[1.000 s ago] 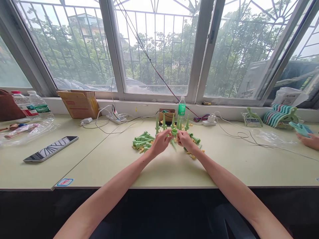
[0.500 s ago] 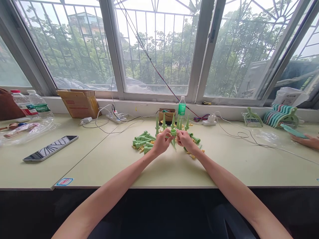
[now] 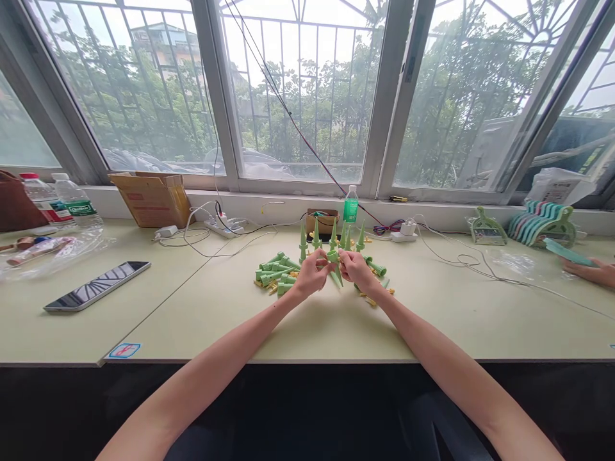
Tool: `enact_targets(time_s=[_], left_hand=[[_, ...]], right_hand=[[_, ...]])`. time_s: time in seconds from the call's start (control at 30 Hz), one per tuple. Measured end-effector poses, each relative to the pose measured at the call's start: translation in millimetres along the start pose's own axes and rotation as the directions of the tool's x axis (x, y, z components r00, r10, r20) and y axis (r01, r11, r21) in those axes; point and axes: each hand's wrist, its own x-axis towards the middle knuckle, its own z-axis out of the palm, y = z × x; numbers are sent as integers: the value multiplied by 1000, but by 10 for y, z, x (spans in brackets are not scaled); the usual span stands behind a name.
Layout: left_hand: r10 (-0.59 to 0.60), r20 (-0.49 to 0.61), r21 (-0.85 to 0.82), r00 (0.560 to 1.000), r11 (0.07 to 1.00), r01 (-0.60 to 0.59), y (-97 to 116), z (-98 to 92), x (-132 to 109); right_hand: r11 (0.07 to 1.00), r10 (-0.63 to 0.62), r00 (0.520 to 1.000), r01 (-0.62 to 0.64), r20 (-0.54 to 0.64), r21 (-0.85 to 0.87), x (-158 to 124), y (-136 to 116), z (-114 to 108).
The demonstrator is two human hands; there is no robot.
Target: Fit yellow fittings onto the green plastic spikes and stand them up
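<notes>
Big barred windows (image 3: 298,96) with trees outside fill the whole back, and below them runs a pale yellow-green table (image 3: 298,326) with the action right in the middle. So the left hand (image 3: 312,273) has a green plastic spike (image 3: 332,256) pinched by its cup end, thumb and fingers closed on it. Right hand (image 3: 355,269) is pinching at the other side of the same cup; can't tell if there's some small part tucked in those fingers too. Spike's cup end is up, tip slanting down between the two hands.

Just behind the grip, a bunch of matching upright spikes (image 3: 303,244) stand on the table. Left of it there's a messy heap of green spikes (image 3: 275,275) with yellow bits mixed in, and right by the right wrist some loose yellow pieces (image 3: 369,300). Farther back, past the standing ones: an open cardboard box (image 3: 323,221) and a green-labelled bottle (image 3: 350,206). Phone (image 3: 98,287) lies well off to the left. Way over right, a co-worker's hand (image 3: 594,274) holds a flat teal thing (image 3: 569,252).
</notes>
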Motion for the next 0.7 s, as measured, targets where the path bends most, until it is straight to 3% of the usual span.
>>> enact_targets(time_s=[0.27, 0.7], left_hand=[[-79, 37, -132, 996, 988, 83, 31, 4, -10], [-208, 129, -401, 970, 883, 243, 34, -27, 13]], right_hand=[[999, -26, 1000, 25, -2, -40, 32, 81, -30], [944, -185, 983, 173, -15, -280, 28, 82, -51]])
